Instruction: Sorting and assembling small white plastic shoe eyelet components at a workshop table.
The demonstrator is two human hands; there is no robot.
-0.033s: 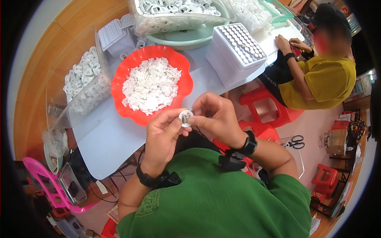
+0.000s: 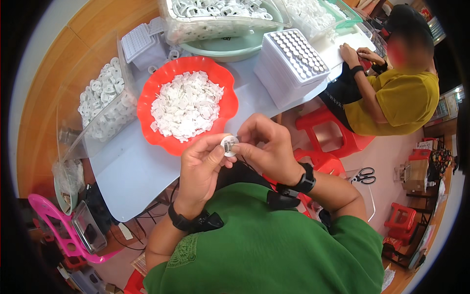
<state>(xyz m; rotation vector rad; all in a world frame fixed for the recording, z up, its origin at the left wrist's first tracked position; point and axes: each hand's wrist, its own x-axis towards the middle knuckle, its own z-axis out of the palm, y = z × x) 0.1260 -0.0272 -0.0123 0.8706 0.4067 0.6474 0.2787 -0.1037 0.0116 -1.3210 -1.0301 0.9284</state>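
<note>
In front of my chest, just past the near edge of the table, my left hand (image 2: 198, 169) pinches a small round white plastic piece (image 2: 226, 140) between thumb and fingers. Grey metal parts show in the middle of this piece. My right hand (image 2: 270, 149) is closed in from the other side, its thumb tip pressed on the piece near the metal. Whether its fingertips also hold something small is hidden. Just beyond my left hand sits a red wavy-rimmed bowl (image 2: 147, 125) with many flat white plastic chips (image 2: 186, 105).
A clear bin (image 2: 105, 122) of white ring-shaped parts stands left, another clear bin (image 2: 196, 32) rests over a pale green basin (image 2: 245, 53). White stacked trays (image 2: 289, 73) hold round metal-topped pieces. A co-worker in yellow (image 2: 401, 105) sits at right near red stools (image 2: 333, 132).
My right wrist and forearm have shifted very slightly. Both hands stay on the round white piece.
</note>
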